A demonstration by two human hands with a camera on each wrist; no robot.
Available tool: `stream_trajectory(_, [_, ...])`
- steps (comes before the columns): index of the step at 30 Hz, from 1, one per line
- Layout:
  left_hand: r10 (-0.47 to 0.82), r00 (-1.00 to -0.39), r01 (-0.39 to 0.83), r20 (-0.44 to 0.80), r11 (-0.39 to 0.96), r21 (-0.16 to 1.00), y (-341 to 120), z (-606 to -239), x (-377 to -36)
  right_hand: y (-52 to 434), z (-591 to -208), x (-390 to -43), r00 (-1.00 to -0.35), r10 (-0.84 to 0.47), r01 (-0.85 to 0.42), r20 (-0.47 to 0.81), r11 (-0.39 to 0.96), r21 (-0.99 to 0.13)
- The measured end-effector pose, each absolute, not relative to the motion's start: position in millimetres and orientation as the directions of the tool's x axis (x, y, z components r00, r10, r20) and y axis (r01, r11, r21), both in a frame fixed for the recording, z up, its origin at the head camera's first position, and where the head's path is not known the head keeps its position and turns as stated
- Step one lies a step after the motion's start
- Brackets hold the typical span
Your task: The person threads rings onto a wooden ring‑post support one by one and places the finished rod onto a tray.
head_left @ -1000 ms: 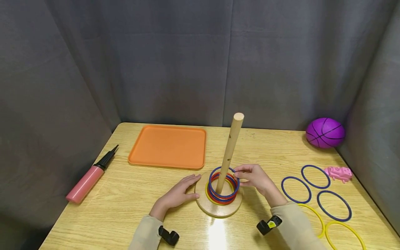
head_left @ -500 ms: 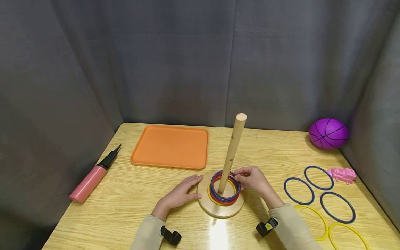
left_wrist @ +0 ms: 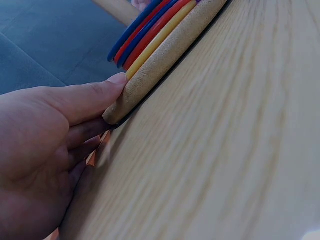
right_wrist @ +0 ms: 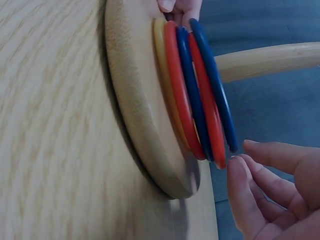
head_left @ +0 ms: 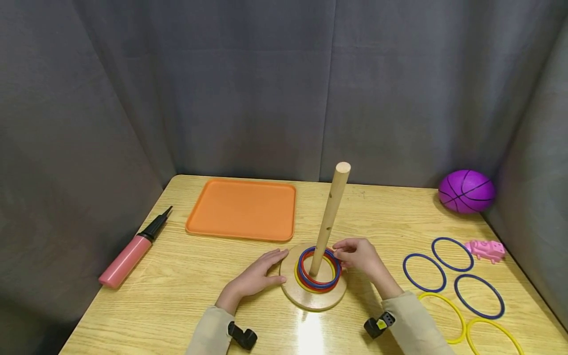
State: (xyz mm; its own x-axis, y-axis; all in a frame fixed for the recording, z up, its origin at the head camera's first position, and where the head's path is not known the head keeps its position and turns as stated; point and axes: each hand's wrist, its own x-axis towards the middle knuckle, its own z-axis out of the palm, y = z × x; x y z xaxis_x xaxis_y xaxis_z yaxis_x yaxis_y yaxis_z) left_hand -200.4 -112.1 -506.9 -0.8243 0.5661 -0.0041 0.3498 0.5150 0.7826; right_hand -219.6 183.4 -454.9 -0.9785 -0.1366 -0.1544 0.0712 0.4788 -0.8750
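A wooden peg (head_left: 329,222) rises from a round wooden base (head_left: 310,301) on the table. Around its foot lies a stack of rings; in the right wrist view the order runs yellow (right_wrist: 161,52), red (right_wrist: 176,70), blue (right_wrist: 186,60), red (right_wrist: 212,125), with a slightly tilted blue ring (right_wrist: 215,85) on top. My right hand (head_left: 360,254) is at the stack's right side, fingertips bent and just off the top blue ring's edge, a gap showing between thumb and forefinger. On the left, my left hand (head_left: 253,278) rests its straight fingers and thumb against the base's rim.
On the right lie blue rings (head_left: 424,272), yellow rings (head_left: 459,320) and a pink toy (head_left: 487,250). A purple ball (head_left: 467,191) sits at the back right corner. An orange tray (head_left: 241,209) is at the back left, and a pink pump (head_left: 126,260) lies along the left edge.
The top blue ring, held raised and tilted by my right hand a second ago, has come down onto the stack, and the right fingers have let it go. The left hand keeps its place.
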Motion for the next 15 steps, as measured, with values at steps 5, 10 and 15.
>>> stream_trajectory(5, [0.569, -0.823, 0.355, 0.002, 0.512, 0.782, -112, -508, -200, 191, -449, -218, -0.984, -0.115, 0.067, -0.136, 0.472, -0.879])
stream_trajectory(10, [0.568, -0.823, 0.359, 0.005, 0.514, 0.779, -113, -508, -200, 207, -439, -217, -0.990, -0.091, 0.057, -0.104, 0.417, -0.907])
stream_trajectory(15, [0.570, -0.822, 0.362, 0.006, 0.513, 0.778, -112, -508, -201, 229, -430, -216, -0.994, -0.040, 0.080, -0.105, 0.407, -0.910])
